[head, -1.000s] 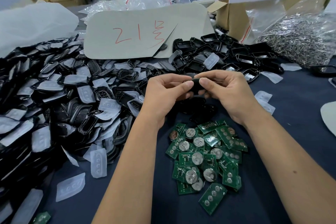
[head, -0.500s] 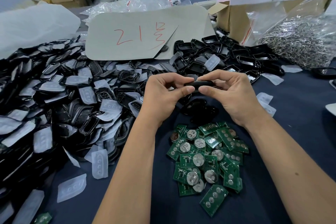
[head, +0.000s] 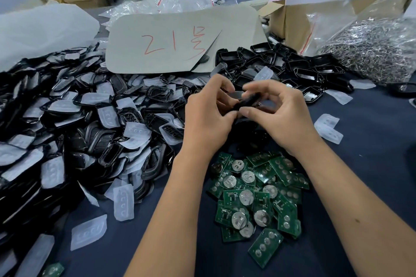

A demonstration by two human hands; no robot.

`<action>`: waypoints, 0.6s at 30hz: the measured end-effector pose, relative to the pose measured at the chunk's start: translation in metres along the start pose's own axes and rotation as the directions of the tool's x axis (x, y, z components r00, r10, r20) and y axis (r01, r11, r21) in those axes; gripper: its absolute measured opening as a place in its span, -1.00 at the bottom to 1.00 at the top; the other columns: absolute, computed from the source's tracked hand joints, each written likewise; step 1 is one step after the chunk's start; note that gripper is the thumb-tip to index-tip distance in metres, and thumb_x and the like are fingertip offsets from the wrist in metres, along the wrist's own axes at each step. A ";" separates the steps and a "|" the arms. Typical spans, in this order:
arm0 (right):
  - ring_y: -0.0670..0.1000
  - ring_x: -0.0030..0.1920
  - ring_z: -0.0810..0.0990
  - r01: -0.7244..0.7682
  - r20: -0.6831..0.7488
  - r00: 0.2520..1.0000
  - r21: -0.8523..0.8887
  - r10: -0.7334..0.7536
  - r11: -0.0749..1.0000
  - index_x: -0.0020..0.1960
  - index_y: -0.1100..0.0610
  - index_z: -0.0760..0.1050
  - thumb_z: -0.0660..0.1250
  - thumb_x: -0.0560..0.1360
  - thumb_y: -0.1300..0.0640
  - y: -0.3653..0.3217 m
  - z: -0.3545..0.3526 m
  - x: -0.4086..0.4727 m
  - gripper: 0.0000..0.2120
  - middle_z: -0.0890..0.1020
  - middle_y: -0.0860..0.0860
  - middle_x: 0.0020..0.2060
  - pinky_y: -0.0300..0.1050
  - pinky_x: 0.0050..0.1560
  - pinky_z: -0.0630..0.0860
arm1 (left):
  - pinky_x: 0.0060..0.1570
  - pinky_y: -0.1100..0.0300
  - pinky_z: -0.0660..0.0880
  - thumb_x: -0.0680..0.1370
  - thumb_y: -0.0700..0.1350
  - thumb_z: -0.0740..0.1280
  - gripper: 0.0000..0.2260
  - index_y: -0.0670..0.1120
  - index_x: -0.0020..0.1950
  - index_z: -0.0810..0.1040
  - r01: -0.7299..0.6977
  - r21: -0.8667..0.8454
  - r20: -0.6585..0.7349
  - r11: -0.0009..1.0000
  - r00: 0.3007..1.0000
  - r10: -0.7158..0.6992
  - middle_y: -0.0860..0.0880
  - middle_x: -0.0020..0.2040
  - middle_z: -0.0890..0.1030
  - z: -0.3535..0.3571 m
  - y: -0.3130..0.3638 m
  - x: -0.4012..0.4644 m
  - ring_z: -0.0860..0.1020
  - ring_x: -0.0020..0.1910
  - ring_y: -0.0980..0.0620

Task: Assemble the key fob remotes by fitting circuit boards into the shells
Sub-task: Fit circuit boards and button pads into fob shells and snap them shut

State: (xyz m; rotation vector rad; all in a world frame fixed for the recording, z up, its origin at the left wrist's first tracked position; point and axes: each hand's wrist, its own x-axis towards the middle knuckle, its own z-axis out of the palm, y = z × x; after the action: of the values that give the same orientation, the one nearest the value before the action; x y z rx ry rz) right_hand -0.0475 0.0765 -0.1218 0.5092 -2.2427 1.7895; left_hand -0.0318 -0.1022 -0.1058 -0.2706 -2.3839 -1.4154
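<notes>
A heap of green rectangular circuit boards (head: pixel 256 195) is lying on the dark cloth-covered surface (head: pixel 360 164), just in front of both hands. A large pile of black plastic fob shells (head: pixel 78 123) is spreading to the left. Behind the hands, a grey cardboard sheet (head: pixel 171 38) is resting on more shells, with a clear bag of metal rings (head: pixel 371 51) sitting to its right.

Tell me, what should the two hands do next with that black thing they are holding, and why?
Probably squeeze it fully closed. Both the left hand and the right hand pinch one black key fob shell between fingertips, above the pile of green circuit boards. Whether a board is already inside is hidden, so that is a guess.
</notes>
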 end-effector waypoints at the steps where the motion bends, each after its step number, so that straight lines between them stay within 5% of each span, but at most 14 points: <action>1: 0.07 0.05 0.70 -0.040 -0.022 0.999 0.074 0.042 0.996 0.23 0.05 0.63 0.61 0.43 0.23 0.000 0.000 0.000 -0.59 0.72 0.01 0.02 0.05 0.12 0.65 | -0.17 0.10 0.64 0.35 -0.28 0.61 -0.57 0.06 0.04 0.51 0.045 -0.071 -0.012 0.996 0.999 -0.046 0.09 -0.26 0.67 0.001 0.001 0.000 0.65 -0.29 0.15; 4: 0.05 -0.10 0.69 -0.114 -0.043 0.991 0.183 0.124 0.976 0.16 0.07 0.67 0.51 0.54 0.17 -0.001 0.000 0.001 -0.79 0.73 0.03 -0.08 -0.02 -0.09 0.63 | -0.17 0.11 0.65 0.36 -0.28 0.63 -0.62 0.01 0.03 0.57 0.178 -0.311 -0.002 0.933 0.982 -0.188 0.09 -0.31 0.62 0.002 0.004 0.002 0.62 -0.33 0.12; 6: 0.02 -0.31 0.58 -0.153 -0.039 0.986 0.188 0.162 0.970 0.06 0.06 0.71 0.47 0.58 0.11 -0.002 -0.001 0.001 -0.92 0.66 -0.04 -0.29 -0.06 -0.26 0.57 | -0.04 -0.10 0.69 0.36 -0.32 0.61 -0.70 -0.07 -0.03 0.61 0.258 -0.445 0.063 0.858 0.964 -0.257 -0.03 -0.25 0.64 0.003 0.006 0.001 0.62 -0.25 0.03; 12: 0.05 -0.43 0.23 -0.230 0.026 0.970 0.406 0.240 0.885 -0.12 0.11 0.74 0.50 0.46 0.02 -0.008 0.000 0.000 -0.85 0.38 0.09 -0.42 -0.17 -0.51 0.20 | 0.14 -0.50 0.48 0.33 -0.36 0.58 -0.60 -0.37 0.08 0.50 0.456 -0.646 0.264 0.612 0.886 -0.381 -0.29 -0.09 0.61 0.007 0.014 -0.004 0.62 -0.09 -0.29; 18: -0.01 -0.49 0.21 -0.230 0.057 0.972 0.397 0.226 0.888 -0.22 0.08 0.70 0.50 0.48 0.02 -0.010 -0.002 -0.001 -0.84 0.38 0.01 -0.50 -0.19 -0.52 0.14 | -0.08 0.07 0.68 0.40 -0.49 0.50 -0.73 -0.26 -0.01 0.55 0.470 -0.691 0.328 0.549 0.881 -0.342 -0.19 -0.14 0.66 0.006 0.014 -0.002 0.70 -0.07 -0.21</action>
State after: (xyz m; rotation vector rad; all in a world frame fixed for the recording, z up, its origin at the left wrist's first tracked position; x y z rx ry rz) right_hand -0.0427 0.0772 -0.1130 0.3296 -2.0071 2.3951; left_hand -0.0262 -0.0900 -0.0983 -0.0023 -1.8593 -2.6931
